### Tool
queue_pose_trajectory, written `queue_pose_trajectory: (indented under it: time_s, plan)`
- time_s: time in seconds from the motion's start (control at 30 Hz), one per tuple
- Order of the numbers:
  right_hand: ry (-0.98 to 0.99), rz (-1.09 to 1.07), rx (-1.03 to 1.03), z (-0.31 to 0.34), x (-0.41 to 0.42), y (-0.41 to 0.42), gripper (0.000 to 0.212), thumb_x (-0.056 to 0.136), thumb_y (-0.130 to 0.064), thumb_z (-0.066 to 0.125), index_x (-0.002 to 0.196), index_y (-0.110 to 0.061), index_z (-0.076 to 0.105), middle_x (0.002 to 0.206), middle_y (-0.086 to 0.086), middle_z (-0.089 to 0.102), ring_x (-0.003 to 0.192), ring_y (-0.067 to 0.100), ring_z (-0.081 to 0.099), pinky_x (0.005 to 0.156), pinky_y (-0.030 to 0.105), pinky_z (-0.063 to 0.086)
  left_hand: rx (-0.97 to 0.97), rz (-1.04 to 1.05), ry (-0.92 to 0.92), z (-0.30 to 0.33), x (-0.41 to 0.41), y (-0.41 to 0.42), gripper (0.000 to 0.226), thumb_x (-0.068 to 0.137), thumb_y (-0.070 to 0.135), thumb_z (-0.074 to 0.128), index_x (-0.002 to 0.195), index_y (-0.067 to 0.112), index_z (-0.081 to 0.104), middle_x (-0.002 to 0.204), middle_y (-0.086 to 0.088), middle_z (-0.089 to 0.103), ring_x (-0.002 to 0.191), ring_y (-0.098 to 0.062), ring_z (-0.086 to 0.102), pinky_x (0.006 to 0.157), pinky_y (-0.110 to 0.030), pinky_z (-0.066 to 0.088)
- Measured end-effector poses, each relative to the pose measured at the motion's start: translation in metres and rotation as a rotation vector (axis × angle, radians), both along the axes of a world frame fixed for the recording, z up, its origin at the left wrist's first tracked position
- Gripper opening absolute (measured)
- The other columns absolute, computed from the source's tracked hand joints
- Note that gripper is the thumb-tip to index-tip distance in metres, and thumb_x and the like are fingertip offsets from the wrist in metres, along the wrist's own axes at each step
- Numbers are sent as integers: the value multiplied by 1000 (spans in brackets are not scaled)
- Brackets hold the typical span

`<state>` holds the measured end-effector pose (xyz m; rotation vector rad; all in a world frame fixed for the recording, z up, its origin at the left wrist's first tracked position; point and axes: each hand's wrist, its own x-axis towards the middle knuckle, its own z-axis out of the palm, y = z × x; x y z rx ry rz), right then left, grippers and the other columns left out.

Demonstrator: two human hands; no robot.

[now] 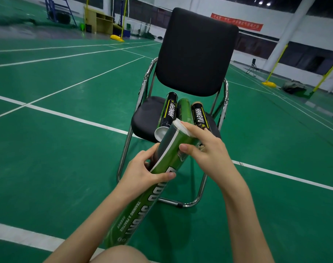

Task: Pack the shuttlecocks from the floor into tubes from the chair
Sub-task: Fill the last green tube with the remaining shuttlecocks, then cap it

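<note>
A long green tube [156, 179] slants from my lap up toward the chair. My left hand [143, 169] grips its middle from the left. At the upper end my right hand [203, 147] holds the tube, with fingertips on its white cap [179, 126]. Three more tubes lie on the black chair seat [144, 118]: a black-and-green one [168, 112] with an open white end, a green one [184, 111], and a black one [199, 114]. No shuttlecock is in view.
The chair has a black backrest [197, 52] and chrome frame [124, 154], standing on a green court floor with white lines. Yellow net-post bases [117, 37] [269, 84], a wooden cabinet [102, 20] and a white pillar [287, 33] stand far behind.
</note>
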<state>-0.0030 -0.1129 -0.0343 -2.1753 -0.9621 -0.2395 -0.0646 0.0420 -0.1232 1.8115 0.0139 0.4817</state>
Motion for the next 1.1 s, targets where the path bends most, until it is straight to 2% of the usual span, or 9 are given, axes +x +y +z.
queue_pose_trajectory:
  time_s: [0.1,0.23,0.37,0.53,0.67,0.77,0.9,0.97,1.1]
  plan:
    - [-39,-6,-42,-5,1,2,46,86,-24,61,129,-31,51,117,-20,55,119,15,48,106,41,34,16,-17,17,-2,-1,0,69,64,30,84,112,60,44,99,1,58,78,8,55,68,-6,41]
    - [112,58,89,-11,5,6,43,85,-15,65,125,-24,54,120,-7,58,113,9,50,96,29,41,74,-40,16,1,5,1,61,66,31,81,110,52,43,108,8,54,89,13,50,71,-2,39]
    - [174,72,163,-6,12,5,41,82,-14,67,120,-29,57,116,0,59,110,16,53,94,38,46,55,-125,-38,11,11,-3,92,70,21,79,130,58,21,118,22,47,95,-4,62,85,-27,50]
    - [191,126,188,-5,13,9,41,78,-16,67,114,-34,59,120,-3,58,113,16,53,93,45,49,204,-141,-124,28,21,-7,120,68,9,77,135,61,-8,147,13,21,107,-12,56,83,-37,54]
    - [248,149,363,-1,9,11,38,77,-2,70,100,-30,61,126,-15,57,118,5,51,94,31,49,184,-88,-203,32,25,-10,122,61,14,84,128,65,-4,141,21,13,109,2,44,86,-22,49]
    - [242,153,370,-6,6,10,37,79,-6,70,104,-31,59,133,-23,49,125,1,45,98,30,47,182,-62,-193,32,23,-10,119,57,18,86,127,63,0,141,20,16,102,4,51,84,-30,53]
    - [249,178,255,-11,7,7,50,79,-14,72,117,-40,52,140,-23,40,130,-1,38,104,32,42,251,-102,-171,27,20,-10,118,58,24,86,137,47,1,147,35,-5,119,-3,44,91,-34,50]
    - [198,194,226,-11,4,9,54,80,-11,70,120,-40,48,138,-16,40,129,-2,37,106,24,37,259,-104,-176,27,20,-8,116,58,24,86,138,42,3,145,37,-2,117,-4,46,90,-35,51]
    - [149,249,225,-12,3,12,49,83,-4,65,123,-26,50,129,-4,47,122,2,42,100,13,35,232,-62,-167,27,21,-5,114,55,21,86,136,44,8,134,25,30,98,-7,57,82,-35,52]
